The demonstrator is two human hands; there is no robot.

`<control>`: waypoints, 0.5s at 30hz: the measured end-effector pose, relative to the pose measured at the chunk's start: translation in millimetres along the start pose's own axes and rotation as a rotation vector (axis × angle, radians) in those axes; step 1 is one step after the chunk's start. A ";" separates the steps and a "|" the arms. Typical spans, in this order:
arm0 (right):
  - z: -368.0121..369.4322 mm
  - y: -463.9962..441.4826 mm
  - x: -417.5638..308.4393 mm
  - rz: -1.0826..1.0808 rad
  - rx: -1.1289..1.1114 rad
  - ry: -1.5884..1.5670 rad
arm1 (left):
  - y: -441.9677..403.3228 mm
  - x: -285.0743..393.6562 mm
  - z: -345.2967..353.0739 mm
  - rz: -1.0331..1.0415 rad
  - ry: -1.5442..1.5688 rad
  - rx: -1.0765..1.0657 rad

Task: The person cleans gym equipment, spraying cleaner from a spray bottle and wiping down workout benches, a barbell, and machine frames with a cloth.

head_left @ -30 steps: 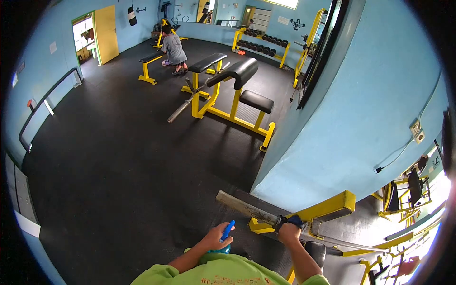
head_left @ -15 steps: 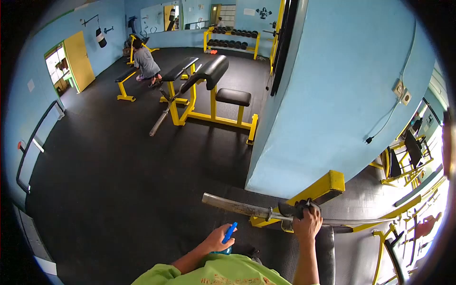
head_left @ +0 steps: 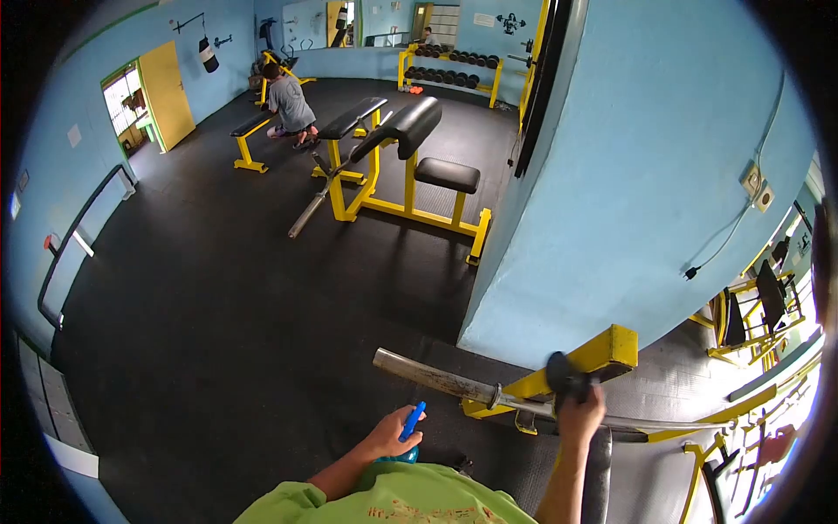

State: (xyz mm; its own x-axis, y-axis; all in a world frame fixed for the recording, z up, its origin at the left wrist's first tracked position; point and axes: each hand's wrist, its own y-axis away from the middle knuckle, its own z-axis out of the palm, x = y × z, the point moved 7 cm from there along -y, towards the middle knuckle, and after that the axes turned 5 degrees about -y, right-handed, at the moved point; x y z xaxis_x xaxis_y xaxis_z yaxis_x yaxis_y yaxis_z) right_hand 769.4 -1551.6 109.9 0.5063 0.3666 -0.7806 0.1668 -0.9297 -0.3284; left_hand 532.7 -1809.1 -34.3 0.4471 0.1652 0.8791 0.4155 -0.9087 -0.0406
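Note:
My left hand is wrapped round a spray bottle with a blue trigger head, held low in front of my green shirt. In my right hand is a black cloth, blurred by motion, beside the yellow rack post. Below the cloth runs a metal barbell, its thick, stained sleeve pointing left and its thin shaft running right. Whether the cloth touches the bar I cannot tell. A black bench pad lies under the shaft, partly hidden by my right forearm.
A blue pillar with a socket and hanging cord rises close ahead. Further off stand a preacher curl bench with a bar, a dumbbell rack and a person crouching at a flat bench. More machines are at right.
My right hand has lifted the black cloth up from the bar, where it was wrapped round it. The left hand keeps the spray bottle, slightly lower left. The view has shifted somewhat.

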 end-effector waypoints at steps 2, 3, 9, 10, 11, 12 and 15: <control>24.7 21.7 -20.5 -0.358 -0.189 0.562 | -7.0 -5.0 12.1 0.004 0.015 -0.033; 23.4 27.1 -24.9 -0.352 -0.188 0.566 | -9.2 -4.2 19.9 0.008 0.034 -0.062; -25.9 24.3 -18.0 -0.169 -0.412 0.143 | -14.5 16.2 28.7 0.057 0.069 -0.079; -40.3 30.4 -0.4 0.028 -0.454 -0.118 | -12.6 14.1 27.3 0.033 0.066 -0.069; -54.5 34.7 -0.8 -0.076 -0.239 -0.184 | -11.2 11.5 24.5 0.026 0.066 -0.068; -70.6 42.8 -1.3 -0.195 -0.012 -0.226 | -10.0 7.5 19.2 0.018 0.063 -0.046; -86.9 67.7 25.0 -0.277 0.328 -0.200 | -7.9 0.6 13.9 0.032 0.046 -0.028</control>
State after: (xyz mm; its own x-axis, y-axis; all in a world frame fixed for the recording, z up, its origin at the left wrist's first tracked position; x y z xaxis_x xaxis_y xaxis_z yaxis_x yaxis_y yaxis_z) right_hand 866.8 -1608.5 114.4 0.3023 0.6290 -0.7163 -0.0196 -0.7472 -0.6644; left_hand 540.7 -1796.5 -40.1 0.4228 0.1188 0.8984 0.3792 -0.9236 -0.0563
